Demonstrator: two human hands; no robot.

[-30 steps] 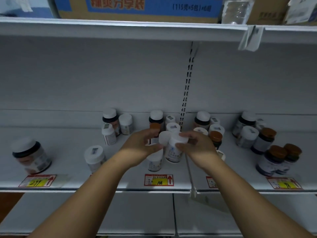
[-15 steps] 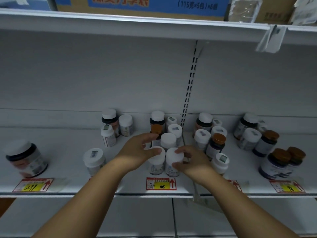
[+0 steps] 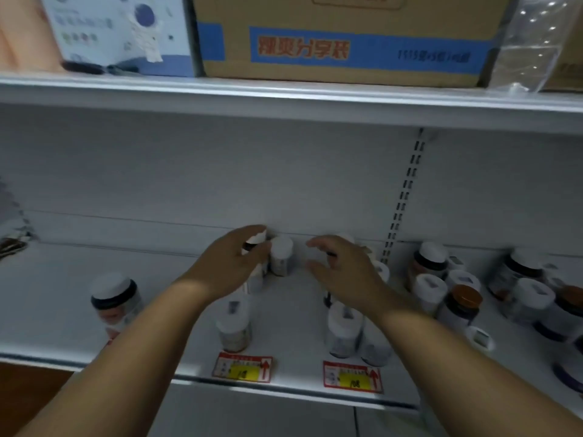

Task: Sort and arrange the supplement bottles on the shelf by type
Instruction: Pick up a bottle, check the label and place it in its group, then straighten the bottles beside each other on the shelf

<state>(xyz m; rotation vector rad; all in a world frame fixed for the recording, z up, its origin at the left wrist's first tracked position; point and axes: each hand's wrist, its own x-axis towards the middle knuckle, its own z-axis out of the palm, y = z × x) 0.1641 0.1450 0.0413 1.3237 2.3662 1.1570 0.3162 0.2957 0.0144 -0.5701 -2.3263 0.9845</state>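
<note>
Supplement bottles stand on a white shelf [image 3: 72, 279]. My left hand [image 3: 228, 264] is at the back of the shelf, fingers curled round a dark bottle with a white cap [image 3: 254, 244]; a smaller white bottle [image 3: 256, 280] sits just under that hand. Right beside it stands a small white bottle [image 3: 281, 255]. My right hand [image 3: 345, 271] hovers to the right of that one with fingers spread and nothing in it, partly hiding bottles behind it. Two white-capped bottles [image 3: 344, 331] stand side by side at the front under my right wrist.
A large dark-collared jar [image 3: 115, 299] stands at the left, and one white-capped bottle [image 3: 233, 326] at the front. A mixed cluster with an orange-capped bottle [image 3: 463, 305] fills the right. Price tags [image 3: 242, 367] line the front edge. A cardboard box [image 3: 340, 39] sits on the upper shelf.
Both hands let go of the two white bottles at the front and moved to the back of the shelf. My left hand closed round a dark bottle there. The view shifted left and closer.
</note>
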